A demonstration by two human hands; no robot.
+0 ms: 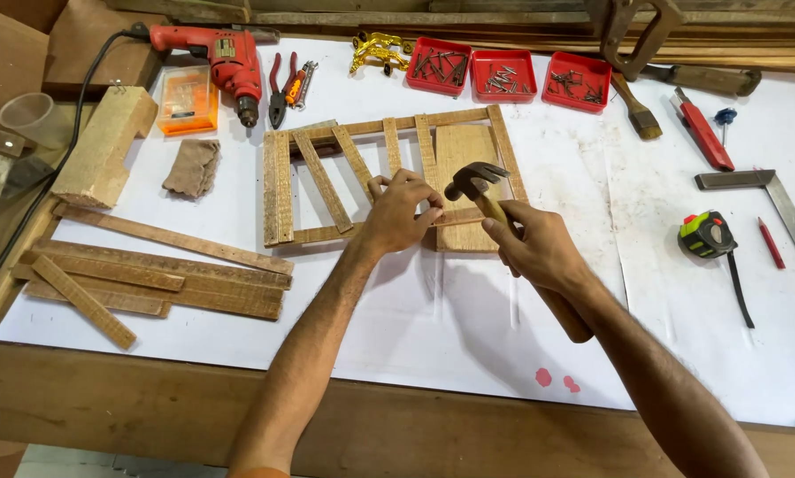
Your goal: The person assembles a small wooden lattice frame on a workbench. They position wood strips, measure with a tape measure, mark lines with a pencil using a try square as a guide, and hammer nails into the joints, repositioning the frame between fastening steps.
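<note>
Presently nailing: left hand (397, 212) fingers pinch a nail on frame (388, 181); right hand (539, 248) grips hammer (477, 181); next calls for a square strike.

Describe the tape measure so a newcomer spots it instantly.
Start at the white sheet covering the workbench and go to its right side, past the right hand holding the hammer. The tape measure lies between a steel square and a red pencil. It is the only chunky black-and-green case there.
</note>
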